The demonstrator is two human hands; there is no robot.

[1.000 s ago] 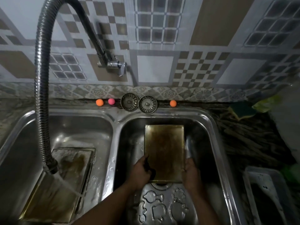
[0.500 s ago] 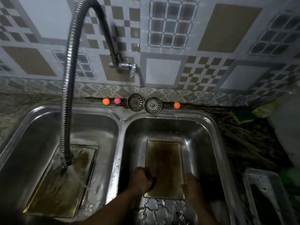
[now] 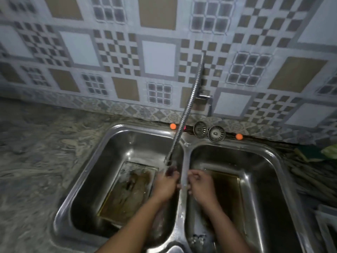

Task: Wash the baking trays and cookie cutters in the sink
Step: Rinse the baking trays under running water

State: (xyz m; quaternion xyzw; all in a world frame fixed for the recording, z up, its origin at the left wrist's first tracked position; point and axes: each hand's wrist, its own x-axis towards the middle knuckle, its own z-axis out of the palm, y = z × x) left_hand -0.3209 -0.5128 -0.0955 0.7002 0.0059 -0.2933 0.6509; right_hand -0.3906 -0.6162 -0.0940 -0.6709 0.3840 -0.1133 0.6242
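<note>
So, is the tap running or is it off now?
Running. Water pours from the end of the flexible tap hose onto the left hand over the left basin.

My one view is the head camera, looking forward and steeply down from close above the double sink (image 3: pixel 184 143), tiled wall (image 3: pixel 158 57) ahead, wide-angle bending the edges.

Steel-grey sink (image 3: pixel 116 136); brown-stained trays (image 3: pixel 127 194); orange balls (image 3: pixel 172 126); checkered beige-white tiles (image 3: pixel 116 52).

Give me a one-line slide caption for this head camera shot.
Both hands, left and right, meet under the running faucet hose above a double sink holding two baking trays.
</note>
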